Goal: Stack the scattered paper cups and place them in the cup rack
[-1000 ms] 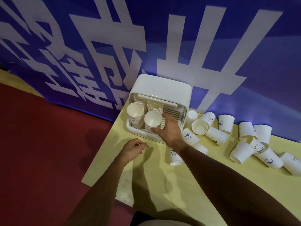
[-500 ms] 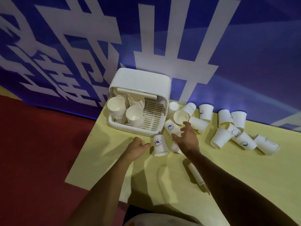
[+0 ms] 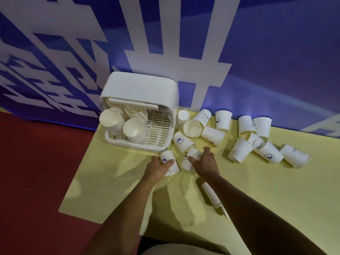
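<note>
Left hand (image 3: pixel 158 167) gripped a printed cup (image 3: pixel 167 160) just in front of the cup rack (image 3: pixel 139 89), thumb on one side, fingers on the other. Right hand (image 3: pixel 206 162) curled round a neighbouring cup (image 3: pixel 190 156) that lay on its side, touching the first. Inside the rack, two stacks (image 3: pixel 133 128) leaned at the left, beside the slatted tray. More loose cups (image 3: pixel 239 152) lay jumbled along the yellow counter (image 3: pixel 184 208) to the right, some tipped, some standing, below the blue banner (image 3: pixel 276 52).
</note>
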Motion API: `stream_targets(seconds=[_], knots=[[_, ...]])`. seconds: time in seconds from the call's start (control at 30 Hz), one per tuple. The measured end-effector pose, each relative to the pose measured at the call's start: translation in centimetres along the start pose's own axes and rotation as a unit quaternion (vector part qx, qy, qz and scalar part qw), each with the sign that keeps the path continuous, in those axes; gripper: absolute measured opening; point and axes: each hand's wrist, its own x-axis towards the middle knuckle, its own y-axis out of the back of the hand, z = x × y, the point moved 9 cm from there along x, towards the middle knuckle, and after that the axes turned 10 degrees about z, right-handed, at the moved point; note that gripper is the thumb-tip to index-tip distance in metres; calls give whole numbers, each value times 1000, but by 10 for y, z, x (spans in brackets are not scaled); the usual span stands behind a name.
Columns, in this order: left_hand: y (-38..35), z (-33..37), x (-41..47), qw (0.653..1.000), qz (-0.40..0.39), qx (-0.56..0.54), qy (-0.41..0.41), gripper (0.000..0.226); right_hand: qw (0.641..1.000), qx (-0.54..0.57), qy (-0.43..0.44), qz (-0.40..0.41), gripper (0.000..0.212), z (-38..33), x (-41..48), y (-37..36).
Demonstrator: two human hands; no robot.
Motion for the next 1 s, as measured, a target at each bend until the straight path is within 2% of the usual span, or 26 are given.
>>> stream_targets(seconds=[0.1,0.27,0.5,0.67,0.83,0.9,1.0], knots=[[-4,0,0,1000,10,-15,12,68,1000,21,-9,8,75,2,4,-6],[-6,0,2,999,21,-26,24,66,999,43,-4,-23,79,-2,5,-17],[-4,-3,-2,999,1,-41,17,62,999,35,-3,-29,82,0,5,-7],[7,-4,-10,999,-9,-40,-1,57,1000,28,6,-1,84,0,-6,8],[27,-9,-14,999,3,-37,-13,55,986,45,113,110,84,-27,-25,34],[37,-11,-14,999,8,-34,-18,54,978,70,150,124,83,-44,-30,39],[54,-14,-11,999,8,-22,-32,49,971,107,186,104,84,-74,-31,37]])
